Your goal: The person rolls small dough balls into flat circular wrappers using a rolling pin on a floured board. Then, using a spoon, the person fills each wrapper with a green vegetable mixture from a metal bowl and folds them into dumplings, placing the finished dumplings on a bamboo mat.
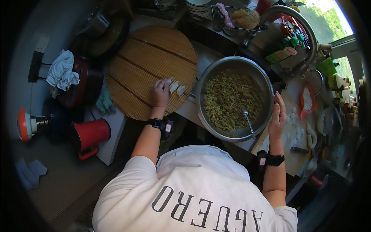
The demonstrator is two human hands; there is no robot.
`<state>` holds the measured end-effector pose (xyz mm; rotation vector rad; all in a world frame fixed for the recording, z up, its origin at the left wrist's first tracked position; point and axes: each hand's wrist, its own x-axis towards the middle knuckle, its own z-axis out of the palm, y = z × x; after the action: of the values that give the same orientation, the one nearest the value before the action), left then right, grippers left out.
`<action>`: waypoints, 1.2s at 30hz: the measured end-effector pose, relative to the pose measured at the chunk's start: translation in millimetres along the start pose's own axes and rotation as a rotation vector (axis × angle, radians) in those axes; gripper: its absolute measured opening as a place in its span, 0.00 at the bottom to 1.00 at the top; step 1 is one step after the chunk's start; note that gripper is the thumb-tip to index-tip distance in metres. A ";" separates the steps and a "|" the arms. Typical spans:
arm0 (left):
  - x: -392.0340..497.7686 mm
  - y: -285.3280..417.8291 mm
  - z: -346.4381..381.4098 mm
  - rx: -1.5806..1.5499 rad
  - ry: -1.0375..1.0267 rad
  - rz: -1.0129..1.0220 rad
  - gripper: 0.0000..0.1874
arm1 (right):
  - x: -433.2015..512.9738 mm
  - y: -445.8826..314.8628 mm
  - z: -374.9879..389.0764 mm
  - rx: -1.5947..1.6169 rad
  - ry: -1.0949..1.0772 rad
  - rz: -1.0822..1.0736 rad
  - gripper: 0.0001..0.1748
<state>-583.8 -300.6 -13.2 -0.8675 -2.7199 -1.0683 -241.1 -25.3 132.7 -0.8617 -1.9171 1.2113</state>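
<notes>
My left hand (159, 92) is over the front right part of a round slatted wooden board (145, 55). Its fingers are on a pale dumpling (170, 79), mostly hidden by them. Two more dumplings, one (174, 87) beside the other (181, 90), lie in a row to the right. My right hand (277, 117) is upright and empty at the right rim of a large steel bowl (202, 116); whether it touches the rim is unclear. Chopped green-brown filling (229, 98) spreads inside the bowl, with a metal spoon (248, 123) leaning in it.
Right of the bowl, a floured board (285, 148) bears small dough pieces (293, 116), dough rolls (311, 136) and a dark-ended rod (299, 150). A red scoop (307, 101) holds white powder. A faucet (311, 34) arches behind the bowl. A red kettle (91, 134) stands left.
</notes>
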 end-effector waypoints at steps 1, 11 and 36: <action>0.7 3.8 3.3 -0.026 -0.005 0.019 0.15 | -3.6 3.9 -8.5 0.000 0.037 0.030 0.20; 17.2 0.7 -6.5 -0.080 0.017 -0.167 0.23 | -76.9 122.0 -180.6 -0.464 0.213 0.457 0.13; -19.8 255.4 35.0 -1.026 -1.058 -0.241 0.18 | -53.8 100.1 -180.3 -0.198 0.082 0.622 0.08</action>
<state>-425.5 -135.8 107.5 -1.5857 -2.8683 -2.8514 -46.3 47.5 86.1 -1.6727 -1.7747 1.3076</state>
